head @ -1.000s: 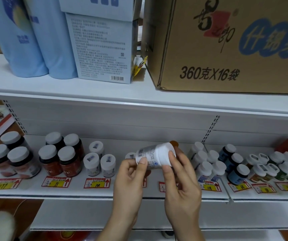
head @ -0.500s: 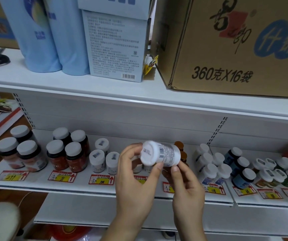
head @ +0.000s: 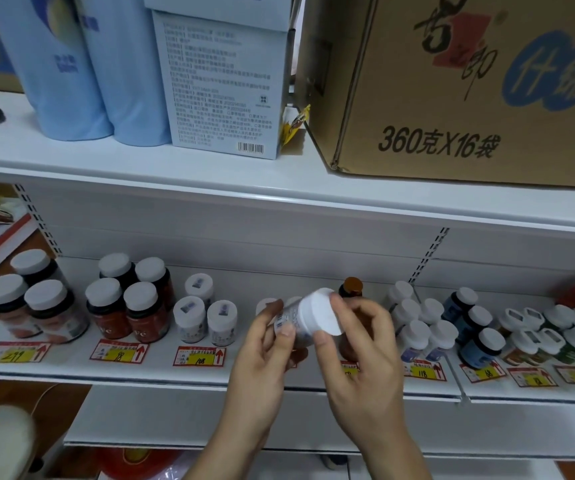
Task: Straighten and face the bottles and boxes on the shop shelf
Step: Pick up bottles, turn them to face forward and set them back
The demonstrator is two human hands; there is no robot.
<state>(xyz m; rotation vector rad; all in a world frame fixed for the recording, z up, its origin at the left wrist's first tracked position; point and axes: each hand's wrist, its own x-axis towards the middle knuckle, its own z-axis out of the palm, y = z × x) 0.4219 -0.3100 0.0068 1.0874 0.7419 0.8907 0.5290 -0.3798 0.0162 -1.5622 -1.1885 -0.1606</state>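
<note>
A small white bottle [head: 308, 315] lies tilted in the air in front of the lower shelf [head: 175, 370], its white cap toward me and the right. My left hand [head: 265, 355] pinches its labelled body with thumb and fingers. My right hand [head: 359, 344] grips the cap end, fingers curled round it. Behind the hands stand a brown bottle with an amber cap [head: 351, 289] and two small white bottles [head: 268, 304], partly hidden. Rows of bottles line the shelf on both sides.
Left on the shelf stand dark red bottles [head: 125, 306] and small white ones [head: 206, 317]; right, white bottles [head: 414, 323] and blue ones [head: 476, 330]. The upper shelf carries pale blue bottles [head: 71, 64], a white box [head: 223, 88] and a cardboard carton [head: 452, 84].
The bottle has been turned in my hands: its cap pointed left half a second ago and now points right toward me. Both hands kept hold of it.
</note>
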